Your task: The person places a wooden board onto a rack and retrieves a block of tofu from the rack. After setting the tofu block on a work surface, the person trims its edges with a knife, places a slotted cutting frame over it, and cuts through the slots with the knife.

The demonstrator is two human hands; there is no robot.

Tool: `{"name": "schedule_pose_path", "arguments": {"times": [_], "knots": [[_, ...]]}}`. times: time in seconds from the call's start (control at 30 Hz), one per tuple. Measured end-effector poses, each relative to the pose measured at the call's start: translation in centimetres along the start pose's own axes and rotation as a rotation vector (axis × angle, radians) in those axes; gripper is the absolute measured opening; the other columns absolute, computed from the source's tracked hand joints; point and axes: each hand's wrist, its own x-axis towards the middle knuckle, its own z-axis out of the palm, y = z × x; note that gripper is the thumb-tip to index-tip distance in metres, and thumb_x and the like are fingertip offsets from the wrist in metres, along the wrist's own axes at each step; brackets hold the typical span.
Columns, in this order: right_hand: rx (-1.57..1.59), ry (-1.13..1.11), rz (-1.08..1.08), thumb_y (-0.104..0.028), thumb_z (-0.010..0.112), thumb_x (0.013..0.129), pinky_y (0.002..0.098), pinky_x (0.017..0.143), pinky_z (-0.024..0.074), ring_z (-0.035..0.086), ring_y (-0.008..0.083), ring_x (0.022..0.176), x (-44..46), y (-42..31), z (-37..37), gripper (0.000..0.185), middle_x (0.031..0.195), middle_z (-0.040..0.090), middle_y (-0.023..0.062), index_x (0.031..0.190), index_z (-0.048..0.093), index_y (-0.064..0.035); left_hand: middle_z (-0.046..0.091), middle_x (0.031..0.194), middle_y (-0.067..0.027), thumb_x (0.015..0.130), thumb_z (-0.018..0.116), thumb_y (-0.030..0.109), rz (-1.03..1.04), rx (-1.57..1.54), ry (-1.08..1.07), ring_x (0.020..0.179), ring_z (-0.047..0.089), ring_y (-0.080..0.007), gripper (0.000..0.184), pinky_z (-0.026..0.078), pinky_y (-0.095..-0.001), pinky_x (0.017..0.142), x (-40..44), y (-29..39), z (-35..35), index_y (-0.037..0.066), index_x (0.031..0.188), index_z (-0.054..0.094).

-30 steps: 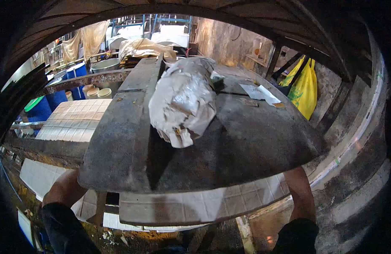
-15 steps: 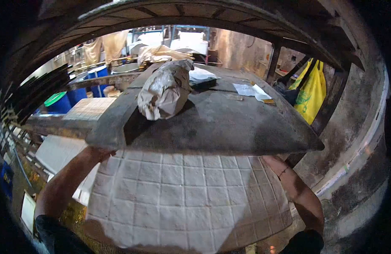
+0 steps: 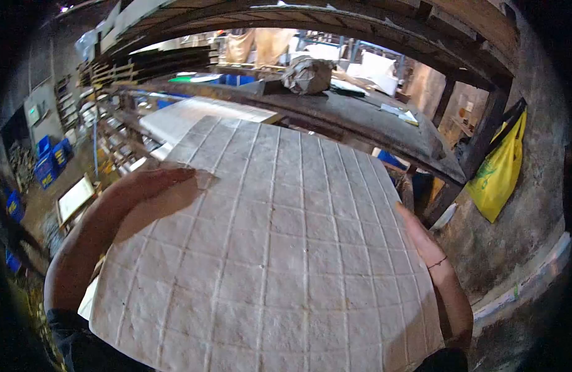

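A wide, off-white slab with a grid of raised lines fills the front of the view, tilted toward me. My left hand grips its left side, fingertips reaching onto the upper face. At the right edge, my right hand holds the slab from the side, with most of its fingers hidden behind the edge. Whatever is under the slab cannot be seen.
Beyond the slab stands a dark table, with a crumpled paper-wrapped bundle and loose papers on it. A yellow bag hangs at the right wall. Blue crates are at far left. Wooden beams cross overhead.
The slab has come out from beneath the table's near edge, up and closer to me, with both hands on its sides. My view has turned left.
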Motion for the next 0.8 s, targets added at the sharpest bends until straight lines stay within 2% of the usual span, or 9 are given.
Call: {"name": "schedule_pose_path", "arguments": {"times": [0.1, 0.17, 0.2, 0.43, 0.5, 0.57, 0.63, 0.73, 0.8], "knots": [[-0.043, -0.040, -0.061, -0.046, 0.043, 0.097, 0.0310, 0.114, 0.0189, 0.028, 0.0182, 0.137, 0.0, -1.5, 1.8, 0.067, 0.149, 0.032, 0.0107, 0.141, 0.035, 0.0039, 0.069, 0.086, -0.0062, 0.085, 0.067, 0.039, -0.214, -0.078, 0.093, 0.071, 0.063, -0.0166, 0.042, 0.051, -0.0300, 0.067, -7.9, 3.5, 1.4, 0.002, 0.106, 0.069], [-0.008, -0.100, -0.141, -0.040, 0.044, 0.097, 0.0297, 0.104, 0.0364, 0.049, 0.0166, 0.120, -1.2, -3.6, 4.5, 0.055, 0.135, 0.050, 0.0069, 0.136, 0.045, -0.0015, 0.068, 0.084, -0.0047, 0.085, 0.066, 0.042, -0.301, -0.239, 0.164, 0.069, 0.062, -0.0133, 0.044, 0.051, -0.0283, 0.063, -13.3, 5.6, 1.8, 0.002, 0.104, 0.070], [-0.097, -0.043, -0.197, -0.040, 0.045, 0.097, 0.0300, 0.104, 0.0358, 0.049, 0.0165, 0.119, -2.1, -4.9, 6.7, 0.055, 0.134, 0.050, 0.0060, 0.135, 0.045, -0.0004, 0.068, 0.085, -0.0050, 0.084, 0.066, 0.045, -0.400, -0.002, 0.203, 0.069, 0.062, -0.0137, 0.049, 0.050, -0.0286, 0.064, -14.7, 4.1, 0.2, 0.001, 0.105, 0.068], [-0.252, -0.149, -0.588, -0.032, 0.058, 0.092, 0.0327, 0.100, 0.0401, 0.052, 0.0175, 0.113, -3.2, -10.9, 21.4, 0.045, 0.126, 0.056, 0.0086, 0.126, 0.055, -0.0026, 0.067, 0.091, -0.0064, 0.085, 0.064, 0.040, -0.602, 0.140, 0.725, 0.078, 0.062, -0.0153, 0.045, 0.049, -0.0302, 0.074, -34.1, -5.9, -8.1, -0.001, 0.105, 0.066], [0.010, -0.515, -0.688, -0.044, 0.051, 0.094, 0.0334, 0.106, 0.0329, 0.049, 0.0211, 0.119, -3.9, -12.0, 27.3, 0.061, 0.128, 0.055, 0.0111, 0.128, 0.050, 0.0065, 0.067, 0.091, -0.0069, 0.086, 0.063, 0.037, -0.648, 0.191, 0.930, 0.080, 0.062, -0.0157, 0.042, 0.048, -0.0303, 0.076, -41.4, -9.2, -9.9, -0.001, 0.103, 0.066], [-0.013, -0.731, -0.653, -0.035, 0.059, 0.091, 0.0325, 0.100, 0.0403, 0.052, 0.0195, 0.112, -0.6, -9.4, 33.3, 0.046, 0.122, 0.058, 0.0121, 0.123, 0.057, -0.0012, 0.068, 0.092, -0.0074, 0.088, 0.062, 0.034, -0.651, 0.302, 1.198, 0.082, 0.062, -0.0160, 0.039, 0.047, -0.0305, 0.078, -49.4, -14.9, -12.0, -0.002, 0.102, 0.066], [-0.016, -0.874, -0.095, -0.042, 0.052, 0.094, 0.0320, 0.095, 0.0435, 0.055, 0.0196, 0.106, -0.8, -8.0, 41.2, 0.053, 0.114, 0.061, 0.0116, 0.123, 0.056, 0.0022, 0.066, 0.099, -0.0070, 0.086, 0.065, 0.031, -0.653, 0.075, 0.988, 0.087, 0.061, -0.0159, 0.040, 0.046, -0.0314, 0.082, -49.9, -8.4, -7.8, -0.004, 0.106, 0.064], [-0.209, -1.039, -0.134, -0.049, 0.045, 0.095, 0.0296, 0.084, 0.0461, 0.057, 0.0184, 0.092, 2.0, 0.1, 56.2, 0.059, 0.092, 0.063, 0.0074, 0.117, 0.061, 0.0036, 0.059, 0.108, -0.0069, 0.079, 0.073, 0.030, -0.820, -0.002, 1.209, 0.098, 0.054, -0.0166, 0.052, 0.043, -0.0298, 0.085, -56.9, -11.9, -4.8, 0.000, 0.117, 0.055], [-0.260, -1.165, -0.127, -0.065, 0.049, 0.086, 0.0337, 0.051, 0.0344, 0.040, 0.0108, 0.057, 1.4, 2.8, 62.5, 0.071, 0.051, 0.033, -0.0039, 0.050, 0.037, -0.0047, 0.060, 0.106, -0.0068, 0.079, 0.073, 0.025, -0.972, 0.036, 1.390, 0.097, 0.055, -0.0167, 0.049, 0.044, -0.0311, 0.085, -56.3, -12.2, -1.5, 0.000, 0.116, 0.055]]}}
